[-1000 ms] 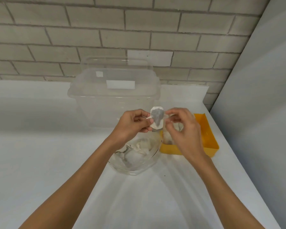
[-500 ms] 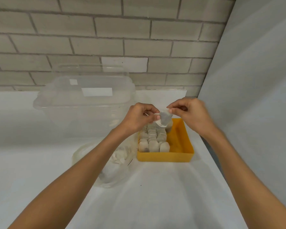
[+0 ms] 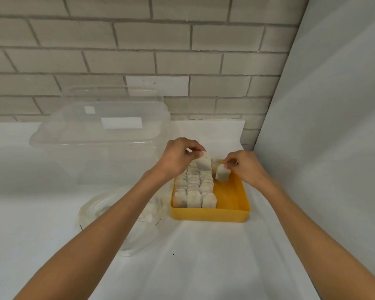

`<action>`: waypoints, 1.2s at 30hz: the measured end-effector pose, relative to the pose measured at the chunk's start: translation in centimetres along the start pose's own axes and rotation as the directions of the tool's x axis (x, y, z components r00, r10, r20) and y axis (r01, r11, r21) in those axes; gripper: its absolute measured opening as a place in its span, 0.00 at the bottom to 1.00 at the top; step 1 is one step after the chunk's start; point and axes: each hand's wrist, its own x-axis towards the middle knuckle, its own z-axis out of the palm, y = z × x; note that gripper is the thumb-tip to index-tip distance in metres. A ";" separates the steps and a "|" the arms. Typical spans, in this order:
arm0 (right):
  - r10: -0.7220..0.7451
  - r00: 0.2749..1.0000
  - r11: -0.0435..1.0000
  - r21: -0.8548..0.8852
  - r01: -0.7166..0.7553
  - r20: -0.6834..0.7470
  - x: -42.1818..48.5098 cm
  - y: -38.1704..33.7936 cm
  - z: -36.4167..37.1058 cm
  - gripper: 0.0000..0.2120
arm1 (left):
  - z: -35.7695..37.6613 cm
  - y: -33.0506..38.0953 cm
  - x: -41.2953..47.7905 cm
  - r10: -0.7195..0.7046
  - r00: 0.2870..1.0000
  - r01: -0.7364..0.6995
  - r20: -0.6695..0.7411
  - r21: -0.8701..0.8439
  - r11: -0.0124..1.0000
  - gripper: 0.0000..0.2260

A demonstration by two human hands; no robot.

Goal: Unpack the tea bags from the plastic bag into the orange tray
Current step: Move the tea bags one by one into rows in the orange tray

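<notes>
Left hand: fingers curled, thumb and forefinger pinching the top of 1 tea bag.
Left tea bag: hangs tilted from that pinch, over the far end of the packed rows in the tray.
Right hand: fingers curled, fingertips pinching the upper corner of 1 more tea bag.
Right tea bag: sits low over the far end of the tray's bare strip, just beside the rows. I cannot tell whether it touches the tray floor.
Packed tea bags: stand upright in 3 columns, pressed together, filling the left part of the tray from near wall to far wall.
Orange tray: rests on the bench near its right edge. A strip of orange floor shows along its right side.
Plastic bag: clear and crumpled, lies on the bench just left of the tray, partly hidden by the left forearm. A few pale tea bags show inside.
Clear storage box: lidded, stands behind the bag toward the bench's back edge.
Bench: white, meets a brick wall at the back and a grey panel on the right.
</notes>
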 end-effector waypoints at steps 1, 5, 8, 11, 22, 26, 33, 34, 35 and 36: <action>0.009 1.000 0.999 -0.031 -0.009 0.020 0.3 0.1 0.6 0.07 | 0.1 -0.1 0.0 -0.003 1.000 0.003 0.000 0.001 1.000 0.06; 0.060 0.997 0.987 -0.149 -0.051 0.055 1.7 0.2 2.3 0.08 | 0.1 -0.8 0.1 -0.018 1.000 0.018 -0.005 0.006 1.000 0.06; 0.076 0.997 0.985 -0.157 -0.073 0.015 2.8 0.2 3.0 0.08 | 0.1 -1.3 0.1 -0.029 1.000 0.029 -0.006 0.005 1.000 0.06; 0.073 0.997 0.984 -0.165 -0.073 -0.001 3.2 0.2 3.6 0.08 | 0.2 -1.7 0.2 -0.036 0.999 0.036 -0.001 0.009 0.999 0.06; 0.055 0.998 0.996 -0.072 -0.056 -0.024 3.4 1.5 3.2 0.03 | 2.6 -1.2 2.5 -0.049 0.993 0.047 0.107 0.022 0.999 0.06; 0.064 0.992 0.996 0.072 -0.056 -0.112 3.4 2.4 2.3 0.05 | 4.5 -0.4 4.3 -0.036 0.986 0.027 0.164 0.052 0.998 0.06; 0.077 0.983 0.989 0.134 -0.055 -0.166 2.9 3.8 1.2 0.05 | 8.5 -1.0 6.7 -0.050 0.968 0.013 0.244 0.151 0.988 0.06; 0.077 0.984 0.989 0.135 -0.056 -0.159 2.7 4.0 1.2 0.05 | 8.9 -1.3 6.8 -0.057 0.964 0.012 0.258 0.172 0.985 0.05; 0.077 0.986 0.989 0.133 -0.057 -0.148 2.5 4.1 1.2 0.05 | 9.2 -1.7 6.9 -0.066 0.961 0.014 0.267 0.194 0.981 0.05; 0.078 0.988 0.989 0.133 -0.060 -0.135 2.4 4.2 1.3 0.06 | 9.3 -2.0 6.9 -0.078 0.960 0.018 0.271 0.219 0.976 0.05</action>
